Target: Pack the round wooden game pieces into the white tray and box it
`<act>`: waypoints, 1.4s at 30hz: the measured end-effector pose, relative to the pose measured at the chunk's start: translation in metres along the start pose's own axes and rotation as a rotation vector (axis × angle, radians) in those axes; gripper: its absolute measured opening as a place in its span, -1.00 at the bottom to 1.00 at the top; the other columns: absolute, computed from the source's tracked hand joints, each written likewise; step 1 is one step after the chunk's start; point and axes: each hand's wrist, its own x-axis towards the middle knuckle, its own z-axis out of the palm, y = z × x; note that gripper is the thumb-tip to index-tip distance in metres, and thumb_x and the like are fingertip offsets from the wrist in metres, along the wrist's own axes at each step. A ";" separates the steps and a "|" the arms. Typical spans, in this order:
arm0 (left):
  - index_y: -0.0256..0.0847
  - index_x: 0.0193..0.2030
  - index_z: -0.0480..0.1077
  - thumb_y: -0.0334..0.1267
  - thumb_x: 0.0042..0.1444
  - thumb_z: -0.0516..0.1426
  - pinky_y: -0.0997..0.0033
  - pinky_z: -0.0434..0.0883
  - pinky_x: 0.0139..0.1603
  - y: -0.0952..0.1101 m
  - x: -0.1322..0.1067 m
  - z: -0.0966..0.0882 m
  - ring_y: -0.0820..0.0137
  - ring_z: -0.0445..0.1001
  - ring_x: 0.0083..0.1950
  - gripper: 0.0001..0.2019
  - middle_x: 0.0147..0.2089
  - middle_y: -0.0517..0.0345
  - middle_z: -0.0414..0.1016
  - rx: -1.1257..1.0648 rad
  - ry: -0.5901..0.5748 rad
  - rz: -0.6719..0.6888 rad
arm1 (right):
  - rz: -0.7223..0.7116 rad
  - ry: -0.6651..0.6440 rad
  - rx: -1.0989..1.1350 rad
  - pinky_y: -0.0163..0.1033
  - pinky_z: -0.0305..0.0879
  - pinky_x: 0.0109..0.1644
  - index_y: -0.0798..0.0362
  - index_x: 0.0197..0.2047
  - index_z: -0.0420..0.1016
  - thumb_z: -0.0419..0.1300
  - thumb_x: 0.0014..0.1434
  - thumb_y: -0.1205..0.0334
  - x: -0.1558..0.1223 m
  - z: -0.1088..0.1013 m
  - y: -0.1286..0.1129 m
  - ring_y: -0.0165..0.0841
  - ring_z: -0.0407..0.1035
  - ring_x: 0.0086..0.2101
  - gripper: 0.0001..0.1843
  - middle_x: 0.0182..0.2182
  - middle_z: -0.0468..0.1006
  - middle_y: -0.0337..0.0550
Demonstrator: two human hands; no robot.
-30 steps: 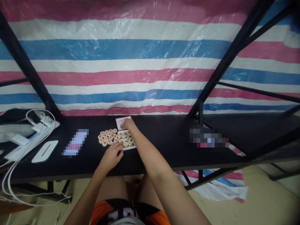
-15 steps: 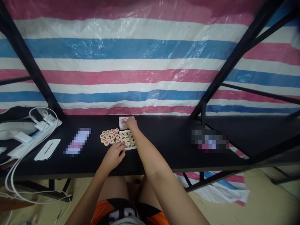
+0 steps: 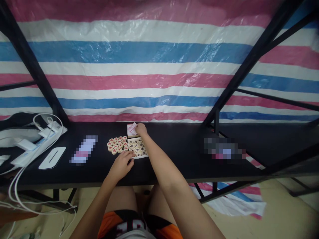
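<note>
Round wooden chess pieces (image 3: 116, 145) with red marks lie in a cluster on the black table (image 3: 174, 156). Beside them, more pieces with black marks sit in a shallow white box (image 3: 137, 147). My left hand (image 3: 122, 165) rests at the box's near left corner, fingers curled against its edge. My right hand (image 3: 141, 129) reaches past the box and pinches the pink and white lid or card (image 3: 131, 130) lying behind it, lifting one edge a little.
A white power strip with plugs and cables (image 3: 30, 146) and a flat white device (image 3: 52, 157) lie at the left. Two blurred items (image 3: 83, 149) (image 3: 225, 149) sit on the table. Black frame bars (image 3: 239, 69) rise at the right; a striped tarp hangs behind.
My right hand has shifted slightly right and tipped the pink card's edge up. My left hand stays at the box corner. The view has drifted a little.
</note>
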 end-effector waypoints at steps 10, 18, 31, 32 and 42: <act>-0.18 -0.09 0.44 -0.35 0.19 -0.01 0.20 0.33 0.10 0.000 0.001 0.000 0.28 0.39 0.06 -0.76 0.00 0.06 0.47 0.009 0.010 0.001 | -0.299 0.187 0.473 -0.35 0.14 -0.31 0.05 -0.41 0.35 0.11 0.00 0.12 -0.062 -0.040 0.035 -0.44 0.23 -0.47 -0.84 -0.52 0.39 -0.32; -0.17 -0.08 0.45 -0.33 0.18 -0.02 0.18 0.33 0.12 0.000 0.001 0.000 0.27 0.39 0.06 -0.73 0.01 0.06 0.47 -0.001 0.012 -0.021 | -0.170 0.266 0.520 -0.34 0.14 -0.37 0.04 -0.34 0.37 0.10 0.00 0.09 -0.087 -0.028 0.090 -0.43 0.22 -0.50 -0.79 -0.51 0.40 -0.31; -0.17 -0.09 0.45 -0.31 0.18 -0.02 0.21 0.33 0.12 -0.001 0.000 0.000 0.30 0.39 0.04 -0.74 0.00 0.07 0.47 -0.008 0.019 -0.031 | -0.281 0.005 0.612 -0.38 0.13 -0.42 0.11 -0.43 0.44 0.15 0.00 0.00 -0.093 -0.023 0.089 -0.45 0.24 -0.51 -0.70 -0.54 0.45 -0.29; -0.16 -0.09 0.45 -0.31 0.18 -0.02 0.20 0.33 0.12 -0.001 0.001 0.001 0.30 0.39 0.04 -0.74 0.00 0.07 0.47 -0.009 0.020 -0.032 | -0.295 0.020 0.552 -0.38 0.12 -0.43 0.11 -0.45 0.43 0.15 0.01 0.01 -0.094 -0.024 0.088 -0.46 0.22 -0.52 -0.70 -0.55 0.44 -0.30; -0.17 -0.08 0.44 -0.33 0.18 -0.01 0.21 0.33 0.11 -0.002 0.001 0.001 0.29 0.38 0.05 -0.74 0.01 0.08 0.46 -0.007 0.016 -0.029 | -0.301 0.082 0.438 -0.38 0.07 -0.40 0.07 -0.42 0.44 0.08 0.05 0.09 -0.099 -0.030 0.084 -0.48 0.14 -0.57 -0.76 -0.66 0.27 -0.38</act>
